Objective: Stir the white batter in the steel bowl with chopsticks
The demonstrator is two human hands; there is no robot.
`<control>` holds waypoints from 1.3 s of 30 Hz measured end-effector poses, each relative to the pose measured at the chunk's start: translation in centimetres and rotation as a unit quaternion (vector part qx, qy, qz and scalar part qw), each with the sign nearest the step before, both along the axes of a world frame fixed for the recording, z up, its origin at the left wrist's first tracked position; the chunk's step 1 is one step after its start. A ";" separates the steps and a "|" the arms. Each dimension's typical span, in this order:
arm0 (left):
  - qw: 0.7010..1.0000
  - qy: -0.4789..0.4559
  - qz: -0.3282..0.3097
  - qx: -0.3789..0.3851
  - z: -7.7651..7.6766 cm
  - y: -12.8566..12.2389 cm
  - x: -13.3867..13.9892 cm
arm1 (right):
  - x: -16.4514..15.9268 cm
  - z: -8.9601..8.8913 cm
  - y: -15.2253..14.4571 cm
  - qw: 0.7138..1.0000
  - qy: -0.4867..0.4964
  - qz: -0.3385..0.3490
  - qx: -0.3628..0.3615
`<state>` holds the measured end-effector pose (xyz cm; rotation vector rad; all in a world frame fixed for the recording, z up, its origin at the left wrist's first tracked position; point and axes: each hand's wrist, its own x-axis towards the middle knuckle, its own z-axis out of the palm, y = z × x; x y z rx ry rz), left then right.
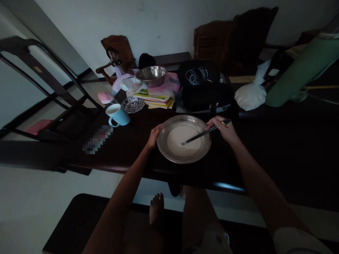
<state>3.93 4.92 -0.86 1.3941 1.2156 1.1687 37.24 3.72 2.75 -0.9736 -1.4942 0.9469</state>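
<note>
A wide metal bowl (164, 150) stands near the front edge of the dark table, with a smooth, off-white liquid (177, 138) in it. My left hand (154, 136) is closed on the bowl's left rim, fingers against its outer side. Black chopsticks (199, 135) slant down from my right hand (224, 127), which is closed around their upper part. Their pale tips dip into the liquid near the middle of the bowl. Some fingers of my right hand are close to the bowl's right rim; whether they touch it I cannot tell.
Left of the bowl stand a light blue mug (119, 115) and a glass ashtray (132, 104). Behind are books (156, 100), another metal bowl (151, 76) and black cases (205, 91). A bag of white powder (251, 96) and a green bottle (296, 72) stand right. A person (120, 72) sits beyond the table.
</note>
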 end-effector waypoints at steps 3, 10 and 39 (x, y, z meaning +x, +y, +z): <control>1.000 0.006 0.003 0.007 0.0 0.0 0.0 | 0.0 0.0 0.0 1.000 -0.015 -0.004 0.010; 1.000 0.007 0.000 -0.005 -0.1 0.1 0.0 | 0.0 -0.1 0.1 1.000 0.001 0.012 0.007; 1.000 -0.008 0.004 -0.005 -0.4 0.3 -0.1 | -0.2 0.0 0.0 1.000 0.011 0.008 -0.005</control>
